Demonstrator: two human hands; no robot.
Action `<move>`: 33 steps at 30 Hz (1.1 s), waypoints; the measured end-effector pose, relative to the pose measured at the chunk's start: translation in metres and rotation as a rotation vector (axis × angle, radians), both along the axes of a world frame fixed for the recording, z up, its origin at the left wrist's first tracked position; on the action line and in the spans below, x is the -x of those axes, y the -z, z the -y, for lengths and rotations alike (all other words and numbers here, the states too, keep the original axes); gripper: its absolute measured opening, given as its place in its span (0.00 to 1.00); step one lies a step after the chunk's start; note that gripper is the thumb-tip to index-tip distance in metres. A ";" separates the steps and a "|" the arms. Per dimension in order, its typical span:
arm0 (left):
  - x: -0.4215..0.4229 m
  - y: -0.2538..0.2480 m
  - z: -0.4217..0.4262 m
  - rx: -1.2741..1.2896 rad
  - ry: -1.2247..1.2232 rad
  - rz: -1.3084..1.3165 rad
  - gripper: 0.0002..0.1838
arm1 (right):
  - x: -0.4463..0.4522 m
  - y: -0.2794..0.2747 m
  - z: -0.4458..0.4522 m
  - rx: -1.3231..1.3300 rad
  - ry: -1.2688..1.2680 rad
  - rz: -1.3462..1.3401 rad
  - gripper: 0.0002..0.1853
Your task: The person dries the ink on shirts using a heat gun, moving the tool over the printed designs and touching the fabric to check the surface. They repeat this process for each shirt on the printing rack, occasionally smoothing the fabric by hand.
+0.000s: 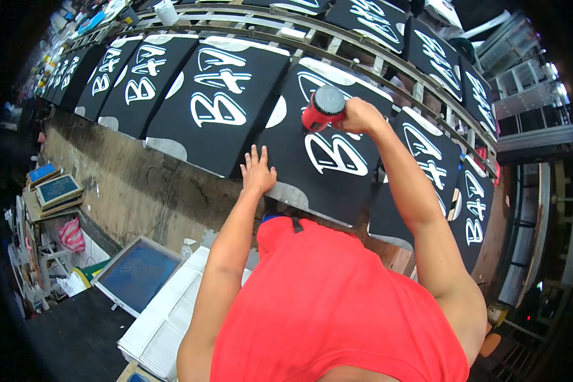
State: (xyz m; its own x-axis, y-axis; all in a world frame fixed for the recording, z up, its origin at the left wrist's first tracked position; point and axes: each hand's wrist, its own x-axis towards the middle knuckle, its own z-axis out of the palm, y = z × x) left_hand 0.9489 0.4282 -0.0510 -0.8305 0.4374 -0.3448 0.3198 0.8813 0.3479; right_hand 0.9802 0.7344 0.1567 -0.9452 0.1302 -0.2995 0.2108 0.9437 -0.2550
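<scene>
My right hand (pixel 358 117) is wrapped round the handle of a red heat gun (pixel 317 118) with a round grey back end. The tool is over the middle of a black printed fabric panel (pixel 286 149) and hides part of its white lettering. Its nozzle is out of sight beneath the body. My left hand (pixel 258 173) lies with fingers spread at the near left edge of that same panel. To its left is another black panel (pixel 172 114) with the same white lettering and pale rounded patches.
Several more lettered black panels (pixel 426 149) continue along both sides. A metal rail (pixel 312 25) runs behind this row, with further panels past it. Framed screens (pixel 140 270) and a white carton (pixel 162 318) stand at the lower left. Bare wooden board (pixel 127 178) shows at the near side.
</scene>
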 end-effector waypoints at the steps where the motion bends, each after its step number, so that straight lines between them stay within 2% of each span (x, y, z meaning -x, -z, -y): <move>1: -0.002 -0.001 -0.001 0.015 0.014 -0.021 0.45 | 0.000 0.007 -0.001 -0.001 -0.003 0.000 0.23; 9: -0.010 -0.003 -0.011 0.011 0.139 -0.120 0.44 | -0.041 -0.001 0.009 0.001 -0.044 0.039 0.23; 11: -0.012 -0.004 -0.013 0.003 0.162 -0.116 0.44 | -0.052 -0.003 0.005 0.034 -0.110 0.139 0.22; 13: -0.013 -0.005 -0.016 0.006 0.170 -0.093 0.44 | -0.065 -0.006 0.005 0.051 -0.058 0.192 0.22; 21: -0.014 0.002 -0.016 -0.002 0.179 -0.127 0.44 | -0.105 0.000 -0.019 0.035 0.035 0.040 0.20; 25: -0.014 0.004 -0.016 0.011 0.180 -0.128 0.45 | -0.130 -0.011 -0.035 0.049 0.109 0.156 0.21; 28: -0.015 0.001 -0.017 0.033 0.183 -0.108 0.45 | -0.154 -0.005 -0.047 0.019 0.163 -0.001 0.20; 31: -0.014 -0.001 -0.018 0.052 0.184 -0.084 0.44 | -0.172 -0.023 -0.055 0.001 0.235 0.107 0.21; 32: -0.015 -0.001 -0.018 0.038 0.179 -0.088 0.44 | -0.183 0.003 -0.075 -0.048 0.229 0.099 0.21; 33: -0.015 0.001 -0.017 0.024 0.173 -0.092 0.44 | -0.188 -0.002 -0.075 -0.049 0.234 0.101 0.21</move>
State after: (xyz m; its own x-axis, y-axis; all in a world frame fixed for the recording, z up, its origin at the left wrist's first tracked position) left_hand 0.9636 0.4453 -0.0520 -0.7726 0.5685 -0.2827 0.4964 0.8185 0.2893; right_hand 1.1679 0.8094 0.1584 -0.8534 0.3586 -0.3784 0.4469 0.8769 -0.1770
